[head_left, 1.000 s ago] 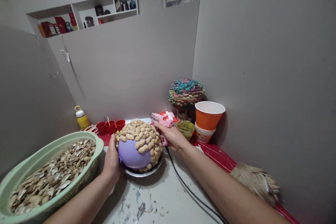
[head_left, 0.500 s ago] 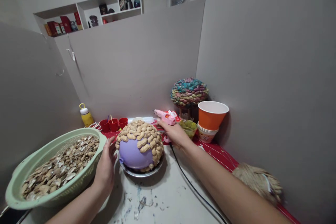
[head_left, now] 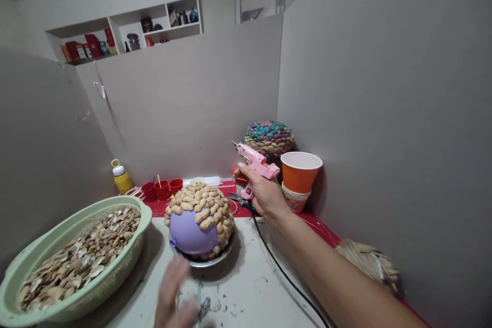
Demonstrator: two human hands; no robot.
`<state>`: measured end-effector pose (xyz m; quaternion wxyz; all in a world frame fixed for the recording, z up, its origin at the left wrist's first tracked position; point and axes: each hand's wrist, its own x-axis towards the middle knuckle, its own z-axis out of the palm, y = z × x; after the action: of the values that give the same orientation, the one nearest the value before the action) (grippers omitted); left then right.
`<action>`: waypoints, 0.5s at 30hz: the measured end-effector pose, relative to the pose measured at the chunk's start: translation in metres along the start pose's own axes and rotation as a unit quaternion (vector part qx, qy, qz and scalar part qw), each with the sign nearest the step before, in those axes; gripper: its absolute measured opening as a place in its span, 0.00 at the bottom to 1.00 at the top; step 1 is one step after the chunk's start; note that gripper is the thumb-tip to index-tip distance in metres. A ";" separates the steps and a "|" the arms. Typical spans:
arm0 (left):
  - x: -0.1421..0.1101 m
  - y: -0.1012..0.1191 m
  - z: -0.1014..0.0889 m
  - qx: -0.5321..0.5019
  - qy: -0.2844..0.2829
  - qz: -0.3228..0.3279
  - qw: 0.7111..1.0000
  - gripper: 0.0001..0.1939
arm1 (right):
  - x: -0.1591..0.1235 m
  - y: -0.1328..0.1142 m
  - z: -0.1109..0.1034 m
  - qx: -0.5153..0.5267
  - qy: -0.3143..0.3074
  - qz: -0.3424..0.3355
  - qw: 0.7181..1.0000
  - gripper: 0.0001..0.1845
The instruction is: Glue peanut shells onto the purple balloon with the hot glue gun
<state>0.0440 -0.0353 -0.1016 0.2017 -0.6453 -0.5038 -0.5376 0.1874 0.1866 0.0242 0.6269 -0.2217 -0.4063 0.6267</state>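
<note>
My right hand (head_left: 265,192) is closed round the handle of a pink glue gun (head_left: 255,159), held up with its nozzle pointing left. A black cord runs from the handle down across the table. At the bottom, my left hand (head_left: 173,292) is blurred, its thumb and fingers apart and nothing visible in them. It is just in front of a purple balloon (head_left: 192,233), whose top and right side are covered with peanuts (head_left: 202,200). The balloon rests in a shallow metal bowl (head_left: 203,263); its lower front is bare purple.
On the left stands a green basket (head_left: 144,218) of shells. Red cups (head_left: 162,189), a yellow bottle (head_left: 123,182) and pliers (head_left: 240,199) lie behind. Right are paper buckets (head_left: 301,171), a multicoloured domed piece (head_left: 269,136) and a twine bundle (head_left: 369,264). Grey panels (head_left: 192,113) enclose the table.
My right hand has lifted the glue gun from the back of the table. My left hand has left the basket's side and come down and nearer, in front of the balloon.
</note>
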 end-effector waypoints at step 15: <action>0.006 -0.029 0.012 -0.065 -0.089 0.241 0.964 0.27 | -0.028 -0.017 0.026 -0.077 -0.073 -0.030 0.994 0.22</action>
<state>0.0240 -0.0106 -0.1084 0.2366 -0.8047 -0.3134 -0.4452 0.1803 0.1512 0.0457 0.5951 -0.2108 -0.5046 0.5890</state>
